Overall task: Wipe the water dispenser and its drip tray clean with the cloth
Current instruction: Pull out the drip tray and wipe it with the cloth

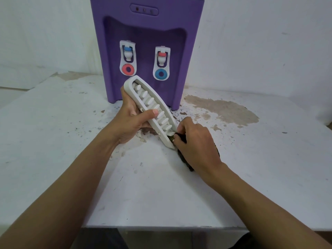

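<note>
Right hand (195,146) hides most of the cloth (187,166) touching the drip tray (139,101).

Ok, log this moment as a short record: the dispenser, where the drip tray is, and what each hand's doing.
water dispenser: purple, upright at the back of the table, two taps
drip tray: off the dispenser, held tilted in front of it
left hand: grips the tray's middle, thumb across the slats
right hand: holds the dark cloth at the tray's lower end
</note>
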